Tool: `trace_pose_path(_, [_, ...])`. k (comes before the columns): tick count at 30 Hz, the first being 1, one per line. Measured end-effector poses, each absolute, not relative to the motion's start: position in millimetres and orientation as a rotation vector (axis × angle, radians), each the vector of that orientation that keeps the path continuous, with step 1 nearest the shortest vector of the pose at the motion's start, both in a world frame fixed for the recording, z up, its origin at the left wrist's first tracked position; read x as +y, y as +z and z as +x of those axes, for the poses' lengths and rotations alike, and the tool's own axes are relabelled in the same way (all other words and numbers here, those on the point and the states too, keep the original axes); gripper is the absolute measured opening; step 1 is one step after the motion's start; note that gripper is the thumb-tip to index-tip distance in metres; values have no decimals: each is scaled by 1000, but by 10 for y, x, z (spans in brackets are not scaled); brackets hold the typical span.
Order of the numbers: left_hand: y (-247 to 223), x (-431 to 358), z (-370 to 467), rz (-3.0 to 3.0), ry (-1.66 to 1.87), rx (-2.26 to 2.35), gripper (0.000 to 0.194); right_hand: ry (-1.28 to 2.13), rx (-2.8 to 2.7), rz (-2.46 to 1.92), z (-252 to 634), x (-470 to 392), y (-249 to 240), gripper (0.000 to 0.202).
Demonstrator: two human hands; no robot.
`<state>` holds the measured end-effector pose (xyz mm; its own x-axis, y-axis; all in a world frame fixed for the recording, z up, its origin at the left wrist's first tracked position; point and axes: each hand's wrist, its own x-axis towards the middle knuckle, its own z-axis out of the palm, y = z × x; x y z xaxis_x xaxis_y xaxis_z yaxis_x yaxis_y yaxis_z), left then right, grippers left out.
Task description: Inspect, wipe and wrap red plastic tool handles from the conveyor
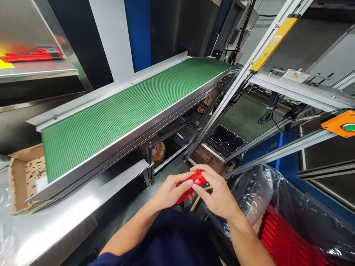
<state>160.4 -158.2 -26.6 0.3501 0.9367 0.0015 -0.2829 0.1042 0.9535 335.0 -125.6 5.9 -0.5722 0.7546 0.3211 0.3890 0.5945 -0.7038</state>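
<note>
A red plastic part [199,177] is held between both hands at the lower middle of the head view, in front of the body. My left hand [172,191] grips its left end, with the thumb on top. My right hand [216,190] has its fingers and thumb closed on the right end. The two thumbs are close together near a small opening in the part. The palms hide some of the part's underside.
A green conveyor belt [122,114] runs diagonally behind the hands. At left are a metal table [80,207] and a cardboard box [19,184]. Stacked red parts [285,236] lie in a plastic-lined container at lower right. A metal frame [238,88] rises at right.
</note>
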Motion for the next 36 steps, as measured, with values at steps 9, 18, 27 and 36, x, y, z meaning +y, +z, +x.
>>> trace_pose_path(9, [-387, -1515, 1567, 1152, 1014, 841, 51, 676, -2124, -974, 3233, -1290, -145, 9])
trace_pose_path(18, [-561, -1275, 1253, 1322, 775, 880, 73, 799, -2081, -1029, 3449, -1041, -223, 14])
trace_pose_path(27, [-703, -1355, 1418, 634, 1207, 594, 58, 824, -1614, -1073, 3619, -1005, -309, 23])
trace_pose_path(36, [-553, -1332, 1521, 668, 1241, 829, 60, 321, -2071, -1110, 3748, -1027, -335, 56])
